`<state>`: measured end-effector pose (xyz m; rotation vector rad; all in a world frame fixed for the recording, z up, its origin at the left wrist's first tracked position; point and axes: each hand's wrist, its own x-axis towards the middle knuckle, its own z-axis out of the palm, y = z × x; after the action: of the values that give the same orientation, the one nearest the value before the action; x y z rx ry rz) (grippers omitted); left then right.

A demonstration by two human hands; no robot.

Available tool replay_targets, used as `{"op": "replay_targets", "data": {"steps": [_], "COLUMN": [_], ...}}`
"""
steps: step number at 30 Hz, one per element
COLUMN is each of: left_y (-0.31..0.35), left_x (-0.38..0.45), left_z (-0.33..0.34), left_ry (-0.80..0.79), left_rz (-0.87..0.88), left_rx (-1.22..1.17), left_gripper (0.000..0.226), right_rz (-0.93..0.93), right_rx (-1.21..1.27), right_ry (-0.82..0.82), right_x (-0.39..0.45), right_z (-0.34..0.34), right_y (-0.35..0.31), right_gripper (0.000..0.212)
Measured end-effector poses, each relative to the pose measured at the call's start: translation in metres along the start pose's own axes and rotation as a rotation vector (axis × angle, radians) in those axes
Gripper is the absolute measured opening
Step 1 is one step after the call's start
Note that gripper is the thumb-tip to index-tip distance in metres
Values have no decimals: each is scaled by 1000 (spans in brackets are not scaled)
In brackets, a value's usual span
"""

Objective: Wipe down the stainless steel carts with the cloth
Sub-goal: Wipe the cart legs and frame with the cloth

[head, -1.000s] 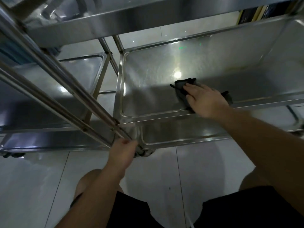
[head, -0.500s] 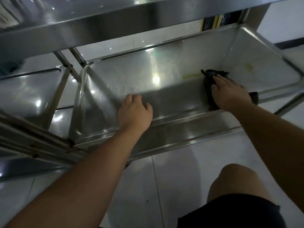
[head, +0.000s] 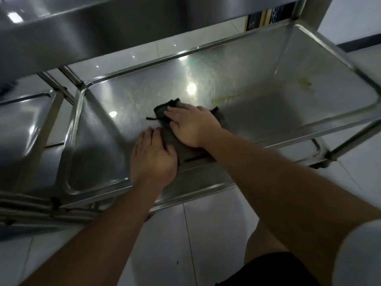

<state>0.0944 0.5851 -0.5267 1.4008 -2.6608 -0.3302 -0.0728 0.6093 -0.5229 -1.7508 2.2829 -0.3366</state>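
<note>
Cloth [head: 186, 150] dark, crumpled, flat under right hand [head: 192, 125]; left hand [head: 153, 159] touching edge, fingers straight.

No legible text or labels

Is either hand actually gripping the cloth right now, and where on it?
Neither grips it. The right hand presses flat on the cloth's far end; the left hand touches its near left edge.

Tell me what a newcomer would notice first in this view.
Both hands meet on a dark cloth in the middle of the shiny steel shelf: the right hand presses it flat, and the left hand rests at its near left edge. Farther right, yellowish stains mark the shelf.
</note>
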Motion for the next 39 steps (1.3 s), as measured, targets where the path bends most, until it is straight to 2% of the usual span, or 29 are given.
{"op": "replay_targets", "data": {"steps": [3, 5, 12, 14, 16, 18, 21, 25, 26, 28, 30, 33, 36, 39], "left_y": [-1, -1, 2, 3, 2, 1, -1, -3, -3, -3, -5, -6, -6, -5], "left_x": [3, 3, 3, 2, 3, 2, 4, 3, 3, 2, 3, 4, 3, 5], "left_z": [0, 1, 4, 5, 5, 4, 7, 7, 5, 4, 5, 6, 7, 8], "left_ry": [-7, -17, -2, -7, -5, 0, 2, 24, 24, 14, 6, 8, 13, 12], "left_rz": [-17, -28, -40, -42, -45, -38, -28, 1, 3, 3, -3, -3, -10, -17], "left_rx": [15, 27, 45, 54, 59, 65, 62, 28, 23, 27, 36, 54, 56, 69], "left_gripper": [62, 62, 61, 62, 62, 62, 63, 69, 73, 75, 69, 61, 61, 61], "right_rz": [30, 122, 693, 799, 814, 763, 502, 26, -52, -91, -2, 269, 577, 740], "right_rx": [-22, -14, 6, 8, 0, 25, 37, 2, -3, 26, 32, 35, 27, 8], "right_ry": [22, 86, 238, 266, 286, 300, 299, -6, -49, -28, 48, 142, 171, 184], "right_x": [17, 12, -71, -80, -69, -49, -13, 26, 29, 29, 21, -2, -51, -100], "right_z": [-14, -25, -85, -90, -85, -77, -55, -24, -22, -23, -33, -60, -94, -108], "right_y": [28, 61, 242, 262, 249, 209, 126, 31, 24, 36, 69, 157, 258, 310], "right_gripper": [55, 55, 58, 58, 54, 46, 35, 51, 54, 56, 54, 56, 57, 64]}}
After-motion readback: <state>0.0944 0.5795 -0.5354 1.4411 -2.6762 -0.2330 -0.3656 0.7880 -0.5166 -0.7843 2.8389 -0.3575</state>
